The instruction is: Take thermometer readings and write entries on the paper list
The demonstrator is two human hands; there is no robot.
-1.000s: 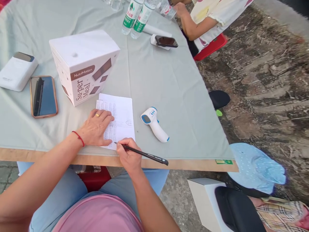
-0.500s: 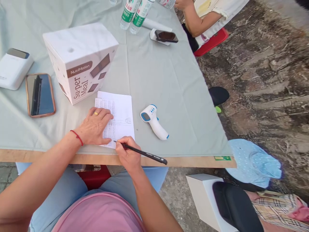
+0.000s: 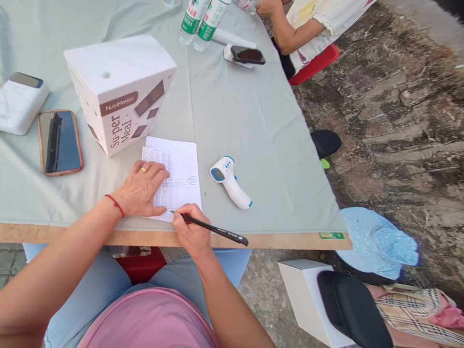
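Note:
A sheet of paper (image 3: 184,193) with columns of small handwriting lies near the table's front edge. My left hand (image 3: 143,188) rests flat on its left side, fingers spread, with a ring and a red bracelet showing. In my right hand (image 3: 192,232) a black pen (image 3: 221,232) is pinched, its tip at the lower part of the sheet close to my left thumb. To the right of the paper lies a white and blue forehead thermometer (image 3: 230,181). A white NutriMotion box (image 3: 119,92) stands just behind the paper.
At the left are a phone (image 3: 61,142) and a white device (image 3: 23,101). Water bottles (image 3: 205,26) and another phone (image 3: 248,55) sit at the back. Another person's arm (image 3: 295,36) is at the far side. A blue hat (image 3: 379,241) lies beyond the table's right corner.
The view has shifted very slightly. Both hands, the pen and the paper hold practically the same places.

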